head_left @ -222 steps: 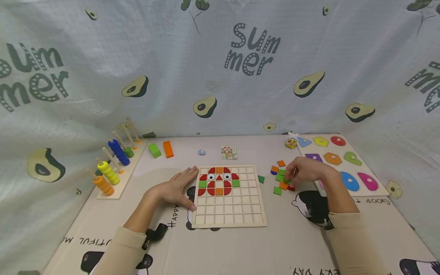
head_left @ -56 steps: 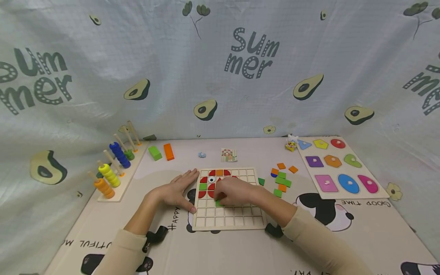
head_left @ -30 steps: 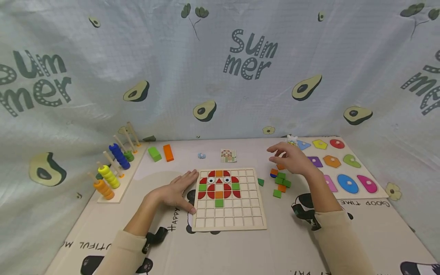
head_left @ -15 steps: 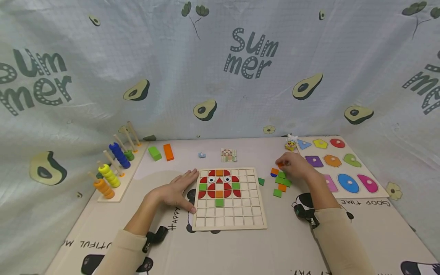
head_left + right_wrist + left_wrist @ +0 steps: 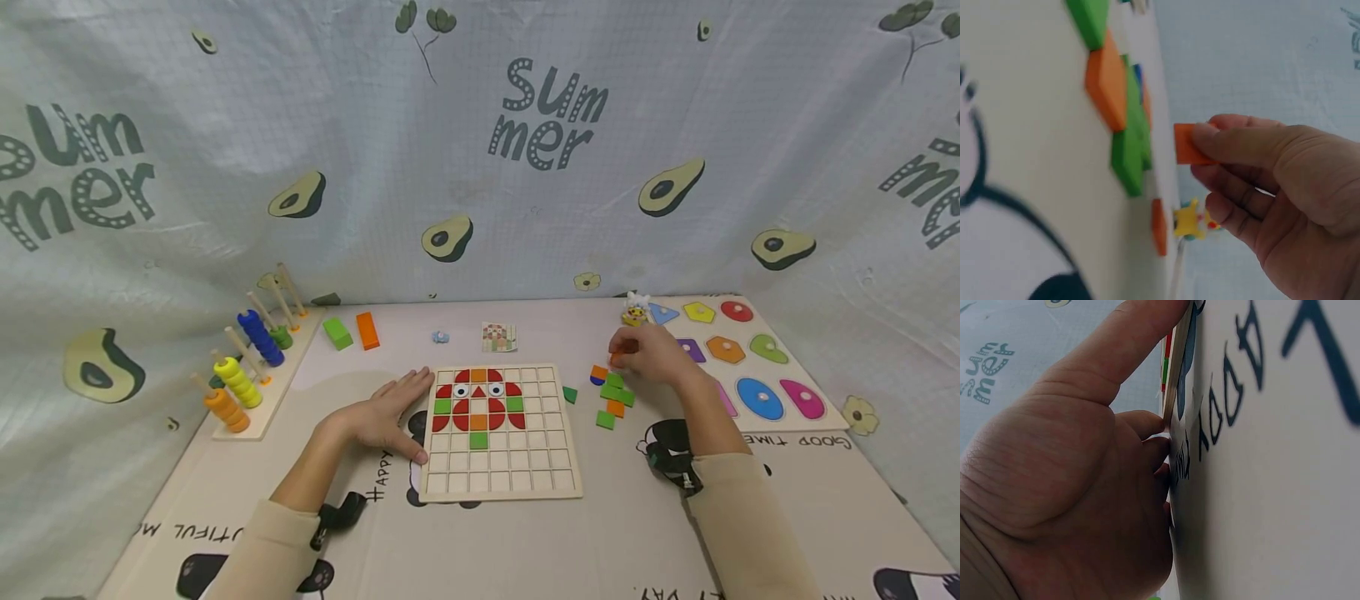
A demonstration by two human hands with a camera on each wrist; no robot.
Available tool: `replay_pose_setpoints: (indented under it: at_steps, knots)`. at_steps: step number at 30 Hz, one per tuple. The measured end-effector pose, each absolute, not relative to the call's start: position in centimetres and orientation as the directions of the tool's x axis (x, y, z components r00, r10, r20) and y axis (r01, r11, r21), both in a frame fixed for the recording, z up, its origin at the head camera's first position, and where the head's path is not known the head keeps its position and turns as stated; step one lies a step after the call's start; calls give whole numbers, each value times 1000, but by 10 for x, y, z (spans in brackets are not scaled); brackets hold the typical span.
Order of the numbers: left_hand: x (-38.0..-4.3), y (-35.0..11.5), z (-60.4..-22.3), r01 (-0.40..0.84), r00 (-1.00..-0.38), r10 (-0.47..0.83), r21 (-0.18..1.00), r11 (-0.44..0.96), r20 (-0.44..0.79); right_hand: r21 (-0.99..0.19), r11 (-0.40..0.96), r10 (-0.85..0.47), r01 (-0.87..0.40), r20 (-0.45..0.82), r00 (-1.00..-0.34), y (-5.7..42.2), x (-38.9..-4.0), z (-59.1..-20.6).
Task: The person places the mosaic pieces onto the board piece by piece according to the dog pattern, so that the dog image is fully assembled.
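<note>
Carefully, we pinched an orange tile (image 5: 1184, 147) between the thumb and fingers of our right hand (image 5: 652, 354), near the loose tiles (image 5: 605, 419) on the right side of the table. Those were mostly green and orange squares, with one orange-and-blue tile (image 5: 597, 375) at their edge. Our left hand (image 5: 381, 417) lay spread, fingers straight, along the left side of the gridded board (image 5: 498, 480), its thumb touching the edge. Red, orange and green tiles filled cells toward the board's upper left, with a single green square (image 5: 478, 440) just below the lowest orange one. We had a dark green triangle (image 5: 570, 394) just beside the board's right edge and a picture card (image 5: 498, 337) behind it.
</note>
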State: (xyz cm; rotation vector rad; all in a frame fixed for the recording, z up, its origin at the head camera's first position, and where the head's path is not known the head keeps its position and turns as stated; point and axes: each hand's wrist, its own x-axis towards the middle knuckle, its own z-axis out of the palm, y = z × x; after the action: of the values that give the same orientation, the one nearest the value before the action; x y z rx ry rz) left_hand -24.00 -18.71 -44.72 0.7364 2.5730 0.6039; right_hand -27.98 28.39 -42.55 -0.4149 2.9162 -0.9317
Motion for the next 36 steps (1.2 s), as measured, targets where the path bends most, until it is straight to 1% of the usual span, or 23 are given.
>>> replay_pose_setpoints:
  at_steps: [3, 7, 12, 14, 18, 21, 24, 29, 36]
  knots:
    - [-240, -187, -447, 399, -783, 570, 502, 767, -249, -611, 739, -291, -285, 92, -952, 273, -274, -413]
    - [-240, -187, -447, 401, -783, 572, 505, 764, -245, -645, 673, -338, -363, 169, -926, 246, -265, -397]
    - [-239, -187, -445, 398, -785, 571, 510, 762, -240, -691, 595, -411, -412, 180, -894, 203, -253, -387]
    - [-239, -186, -445, 394, -787, 568, 514, 762, -239, -694, 578, -450, -428, 166, -878, 185, -248, -386]
    - [-239, -186, -445, 394, -786, 571, 519, 758, -236, -672, 559, -556, -486, 131, -821, 150, -239, -391]
    - [-239, -186, -445, 405, -783, 578, 516, 755, -230, -650, 551, -632, -523, 84, -770, 130, -233, -399]
    - [-239, -187, -445, 413, -781, 582, 511, 754, -228, -617, 563, -681, -549, 29, -732, 116, -228, -408]
    - [-239, -187, -445, 415, -779, 584, 511, 753, -229, -581, 583, -718, -567, -43, -695, 107, -225, -418]
    - [-239, -187, -445, 405, -785, 573, 504, 763, -236, -606, 572, -736, -553, -82, -672, 106, -223, -421]
